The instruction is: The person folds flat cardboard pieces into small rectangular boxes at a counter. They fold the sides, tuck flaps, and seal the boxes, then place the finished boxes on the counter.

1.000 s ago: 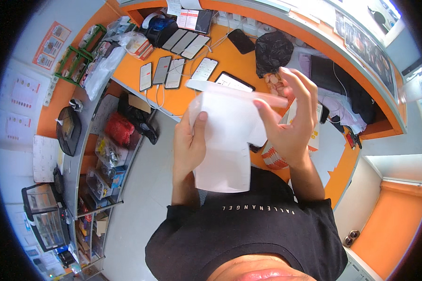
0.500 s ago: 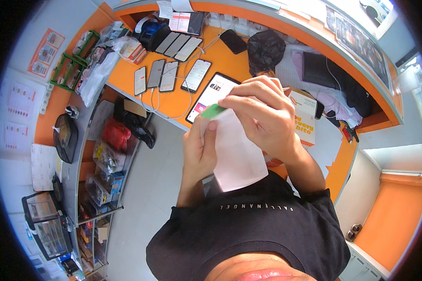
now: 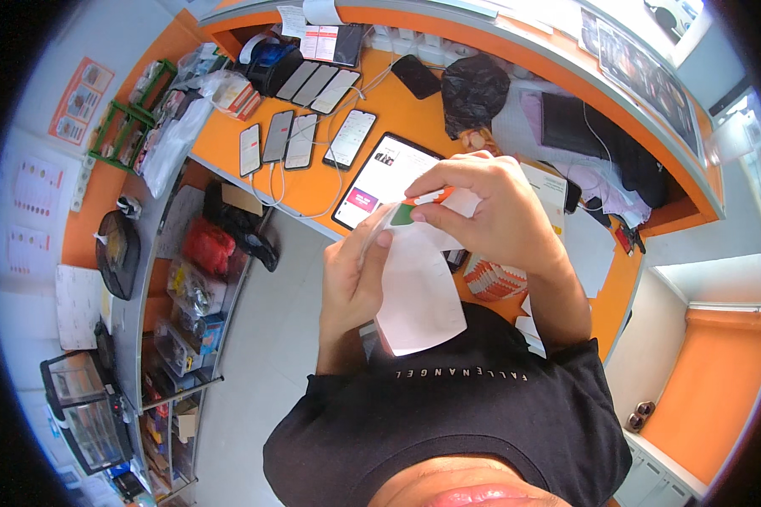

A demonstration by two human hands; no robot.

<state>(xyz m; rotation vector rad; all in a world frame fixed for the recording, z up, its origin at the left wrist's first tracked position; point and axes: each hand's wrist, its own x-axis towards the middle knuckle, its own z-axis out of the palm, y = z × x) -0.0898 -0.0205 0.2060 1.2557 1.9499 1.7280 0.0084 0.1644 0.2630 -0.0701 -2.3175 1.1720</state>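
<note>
My left hand (image 3: 353, 279) grips the left edge of a white flat sleeve (image 3: 418, 291), held upright in front of my chest. My right hand (image 3: 482, 211) reaches over its top edge and pinches a small tab there, green and orange (image 3: 407, 211). Both hands are closed on the sleeve, above the front edge of an orange counter (image 3: 313, 190). A tablet with a lit screen (image 3: 379, 179) lies on the counter just beyond my hands.
Several phones (image 3: 300, 139) lie in rows on the counter, some on cables. A black bag (image 3: 475, 93) and a laptop (image 3: 577, 127) sit farther back. Shelves with packed goods (image 3: 186, 304) stand at the left; papers (image 3: 588, 253) lie at the right.
The white sleeve has come down closer to my chest. My right hand moved from its right side to the top edge and now pinches the coloured tab.
</note>
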